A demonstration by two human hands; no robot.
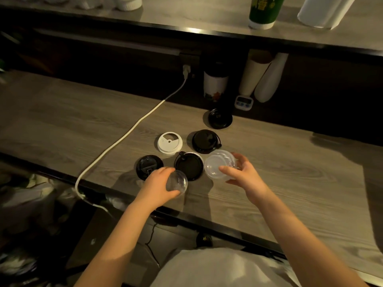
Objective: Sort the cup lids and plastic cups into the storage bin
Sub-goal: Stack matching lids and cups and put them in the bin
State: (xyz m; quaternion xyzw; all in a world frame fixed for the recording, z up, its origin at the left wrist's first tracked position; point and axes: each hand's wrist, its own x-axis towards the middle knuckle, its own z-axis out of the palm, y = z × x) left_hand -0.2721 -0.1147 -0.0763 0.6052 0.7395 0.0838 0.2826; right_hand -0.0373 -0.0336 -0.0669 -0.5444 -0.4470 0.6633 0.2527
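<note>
The sorting is looking barely begun. No bin is showing anywhere in the frame, and the lids are lying loose on the counter point(290, 183) around the centre. There is a white lid point(170, 142), a right black lid point(204, 141) beside it, a middle black lid point(189, 166) and a left black lid point(149, 166) below, and a top black lid point(219, 118) further up.

The left hand point(159, 183) is curling its fingers round a clear dome point(178, 183) just below the middle black lid. The right hand point(242, 172) is pinching the edge of a clear stack point(217, 164) between thumb and fingers, right of centre.

Whether the dome is a lid or a small cup is hard to tell, and the pieces in the stack cannot be counted. The space under the counter, lower left, is lying too dark to read.
</note>
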